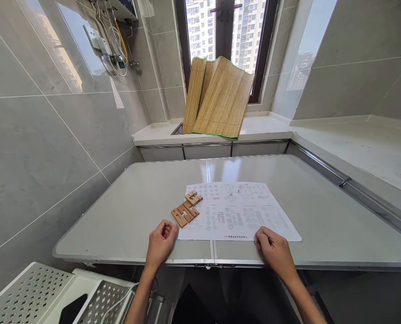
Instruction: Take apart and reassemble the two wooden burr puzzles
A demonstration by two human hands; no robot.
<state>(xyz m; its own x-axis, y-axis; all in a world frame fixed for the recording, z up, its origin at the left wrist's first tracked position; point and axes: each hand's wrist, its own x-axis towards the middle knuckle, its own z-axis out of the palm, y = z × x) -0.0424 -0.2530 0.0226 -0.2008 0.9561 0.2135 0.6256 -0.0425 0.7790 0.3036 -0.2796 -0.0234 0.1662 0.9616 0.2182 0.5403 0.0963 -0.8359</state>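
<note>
My left hand [162, 241] rests loosely curled on the table, palm side partly showing, with nothing visible in its fingers. It lies just left of the lower left corner of a white printed sheet [241, 227], which carries rows of small grey diagrams. Flat wooden puzzle blocks [186, 212] with notches and slots lie together over the sheet's left edge, just beyond that hand. A few smaller wooden pieces [194, 197] sit at their far end. My right hand [274, 247] is closed in a loose fist at the sheet's bottom edge, toward its right corner.
The pale folding table [126, 202] has a metal rim and a centre seam. Behind it, a folded bamboo mat [224, 99] leans on a white counter [264, 121] before the window. White perforated baskets [28, 292] stand below at left. Pipes and cables [114, 40] hang on the left wall.
</note>
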